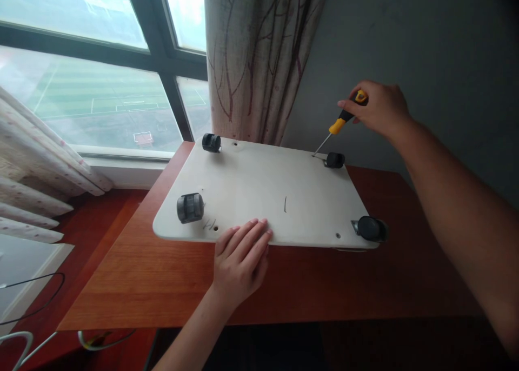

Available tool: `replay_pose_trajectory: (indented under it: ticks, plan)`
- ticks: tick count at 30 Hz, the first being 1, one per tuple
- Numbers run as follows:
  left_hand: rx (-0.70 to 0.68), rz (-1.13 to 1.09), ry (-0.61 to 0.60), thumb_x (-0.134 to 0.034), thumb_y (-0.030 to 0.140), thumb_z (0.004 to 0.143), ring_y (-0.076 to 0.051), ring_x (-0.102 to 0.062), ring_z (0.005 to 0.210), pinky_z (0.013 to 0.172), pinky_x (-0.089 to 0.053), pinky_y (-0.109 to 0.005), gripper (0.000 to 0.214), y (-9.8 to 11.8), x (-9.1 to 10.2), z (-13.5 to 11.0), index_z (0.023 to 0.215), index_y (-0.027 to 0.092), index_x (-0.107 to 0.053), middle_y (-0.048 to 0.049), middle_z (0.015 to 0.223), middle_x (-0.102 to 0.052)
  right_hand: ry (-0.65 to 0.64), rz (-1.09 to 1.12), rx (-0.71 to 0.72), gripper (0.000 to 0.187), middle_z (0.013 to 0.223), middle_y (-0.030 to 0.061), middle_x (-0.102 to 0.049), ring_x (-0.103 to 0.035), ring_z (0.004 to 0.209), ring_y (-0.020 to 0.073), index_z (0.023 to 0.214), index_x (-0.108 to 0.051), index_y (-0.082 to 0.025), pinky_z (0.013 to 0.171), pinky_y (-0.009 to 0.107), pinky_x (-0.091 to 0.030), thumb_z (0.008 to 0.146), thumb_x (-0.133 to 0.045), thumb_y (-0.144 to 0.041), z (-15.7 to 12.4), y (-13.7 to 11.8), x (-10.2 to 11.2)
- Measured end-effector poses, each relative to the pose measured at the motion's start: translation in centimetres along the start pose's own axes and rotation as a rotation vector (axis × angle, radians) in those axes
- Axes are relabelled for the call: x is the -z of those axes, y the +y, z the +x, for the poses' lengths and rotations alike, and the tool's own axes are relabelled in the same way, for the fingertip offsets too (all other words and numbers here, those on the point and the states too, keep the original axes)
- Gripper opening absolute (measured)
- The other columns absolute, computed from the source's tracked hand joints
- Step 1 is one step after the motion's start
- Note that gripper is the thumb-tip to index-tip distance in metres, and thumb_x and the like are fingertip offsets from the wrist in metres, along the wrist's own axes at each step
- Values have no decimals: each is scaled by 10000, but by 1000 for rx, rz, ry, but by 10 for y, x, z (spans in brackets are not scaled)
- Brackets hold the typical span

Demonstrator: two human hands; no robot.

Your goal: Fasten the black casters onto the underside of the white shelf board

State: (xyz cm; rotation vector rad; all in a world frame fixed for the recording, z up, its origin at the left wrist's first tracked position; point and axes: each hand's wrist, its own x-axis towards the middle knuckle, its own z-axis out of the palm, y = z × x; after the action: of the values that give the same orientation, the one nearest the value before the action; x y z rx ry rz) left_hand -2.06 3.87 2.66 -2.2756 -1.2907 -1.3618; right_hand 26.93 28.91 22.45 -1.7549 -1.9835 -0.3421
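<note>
A white board [259,187] with rounded corners lies on the wooden table [170,276], its casters facing up. One dark caster sits near each corner: far left [211,143], near left [190,207], far right [334,160] and near right [370,229]. My right hand [379,107] grips a yellow and black screwdriver [337,125] by the handle. The screwdriver slants down, its tip at a hole by the board's far right edge, beside the caster. Fingers stretched out, my left hand [241,257] rests flat on the board's near edge.
A large window [101,100] stands at the left, with a patterned curtain [259,57] beside it and a grey wall [405,41] behind the table. Cables [32,344] hang and lie at the lower left, near the red floor.
</note>
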Motion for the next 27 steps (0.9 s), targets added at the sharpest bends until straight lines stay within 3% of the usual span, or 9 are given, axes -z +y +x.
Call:
replay_pose_trajectory:
  ticks: [4,7,9,11,18,23,27]
  plan:
    - [-1,11,-8,-617,100,866,-253,-667,1194,1057,-401,-401,382,0,0,0,1219,227,-691,-66,1281,-710,2,-114,-85,423,925,89,-673,-600,868,237,1027,-635,-228,823,448,-507,878,-604,-623,-1,-5,-2]
    - [3,13,-8,-610,103,869,-250,-666,1197,1068,-397,-394,381,0,1,-1,1219,229,-689,-64,1278,-712,-107,86,-131,315,1080,87,-652,-594,865,193,1163,-597,-236,748,379,-546,900,-638,-404,4,-1,-4]
    - [6,10,-6,-613,102,867,-246,-666,1197,1074,-392,-390,381,0,1,-1,1219,229,-688,-64,1277,-713,-175,262,-136,348,1206,87,-616,-584,864,160,1212,-582,-243,674,308,-557,869,-645,-245,6,1,-4]
    - [7,8,-8,-618,103,866,-243,-665,1198,1079,-387,-388,382,0,1,-1,1219,231,-687,-61,1279,-712,-188,340,-121,374,1254,89,-599,-582,824,135,1215,-593,-239,621,269,-546,848,-656,-200,6,2,-3]
    - [3,4,-5,-624,99,861,-240,-662,1203,1079,-381,-385,383,0,1,-1,1219,221,-687,-67,1281,-711,-78,48,-11,372,845,33,-695,-583,593,113,1053,-641,-192,724,321,-499,834,-725,-481,0,-15,5]
    - [4,4,-7,-610,104,868,-239,-664,1202,1083,-385,-382,385,0,1,0,1224,230,-683,-61,1281,-711,-59,-101,-77,484,718,50,-678,-640,731,215,1037,-631,-201,748,359,-474,837,-655,-641,0,-20,3]
    - [5,6,-8,-613,104,868,-246,-667,1197,1080,-387,-390,381,0,1,0,1223,223,-683,-65,1280,-711,-7,-183,-139,558,876,131,-706,-644,904,287,1041,-647,-181,781,403,-471,837,-602,-699,-2,-19,2]
